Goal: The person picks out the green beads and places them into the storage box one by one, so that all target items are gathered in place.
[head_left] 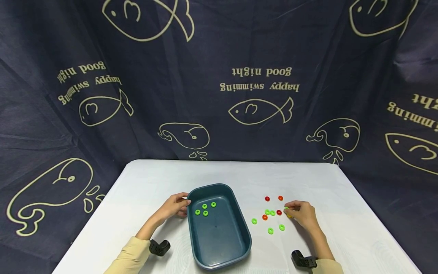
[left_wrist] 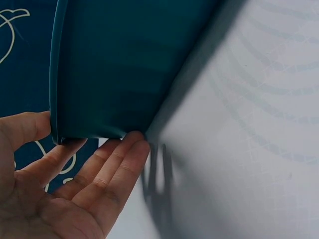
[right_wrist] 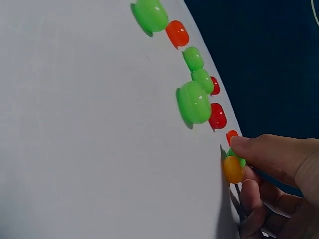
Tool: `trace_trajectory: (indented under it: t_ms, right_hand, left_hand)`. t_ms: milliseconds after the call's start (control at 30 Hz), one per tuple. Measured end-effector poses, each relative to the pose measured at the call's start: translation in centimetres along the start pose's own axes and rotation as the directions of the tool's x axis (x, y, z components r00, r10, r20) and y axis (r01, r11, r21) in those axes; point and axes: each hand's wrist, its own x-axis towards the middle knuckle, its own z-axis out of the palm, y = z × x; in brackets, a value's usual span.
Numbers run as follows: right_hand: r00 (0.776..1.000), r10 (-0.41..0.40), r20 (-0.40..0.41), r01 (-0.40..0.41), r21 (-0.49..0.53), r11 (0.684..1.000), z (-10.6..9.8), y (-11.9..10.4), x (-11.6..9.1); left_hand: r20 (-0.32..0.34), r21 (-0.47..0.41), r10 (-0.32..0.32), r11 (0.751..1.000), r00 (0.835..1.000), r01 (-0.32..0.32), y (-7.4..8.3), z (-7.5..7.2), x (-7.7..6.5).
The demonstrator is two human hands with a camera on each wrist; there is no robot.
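My left hand [head_left: 172,206] grips the far left corner of a dark teal plastic tub [head_left: 216,238], thumb at the rim and fingers against the outer wall [left_wrist: 114,74]. Inside the tub lie several small green rings [head_left: 205,213]. To the right of it, my right hand [head_left: 304,214] is down at the table, thumb and fingertips pinching a green ring [right_wrist: 242,162] that they partly hide. Right beside that ring is a yellow-orange ring [right_wrist: 233,170]. Other green rings [head_left: 281,227], red rings [head_left: 279,212] and orange rings [head_left: 265,217] are scattered between this hand and the tub.
A white cloth [head_left: 154,171] covers the table. Behind and around it hangs a dark blue curtain [head_left: 205,106] printed with fish, whales and lettering. Black wrist cameras [head_left: 159,248] sit at both sleeves.
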Motion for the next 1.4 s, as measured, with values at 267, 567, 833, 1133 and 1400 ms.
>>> trace_trajectory:
  t_ms: [267, 567, 833, 1133, 1400]
  right_hand:
    - [1.000, 0.010, -0.008, -0.010, 0.025, 1.000, -0.8, -1.4, 0.7]
    - [0.996, -0.073, -0.058, 0.077, 0.055, 0.996, -0.8, -3.9, 2.0]
    - [0.987, -0.150, -0.054, 0.156, 0.137, 0.978, -0.3, -6.7, 3.0]
    - [0.980, -0.199, -0.021, 0.200, 0.115, 0.973, 1.0, -10.6, 3.9]
    - [0.965, -0.261, 0.010, 0.255, 0.172, 0.952, 2.7, -14.3, 4.0]
  left_hand:
    - [-0.005, 0.006, -0.002, 1.000, 1.000, 0.002, -0.1, 0.0, 0.1]
    - [-0.017, 0.005, -0.015, 1.000, 1.000, 0.015, -0.2, 0.0, 0.2]
    - [-0.017, 0.012, -0.015, 1.000, 1.000, 0.015, -0.1, 0.0, 0.2]
    - [-0.006, 0.011, -0.005, 1.000, 1.000, 0.005, -0.1, 0.0, 0.0]
    - [-0.002, 0.012, 0.001, 1.000, 1.000, -0.001, 0.0, 0.0, 0.0]
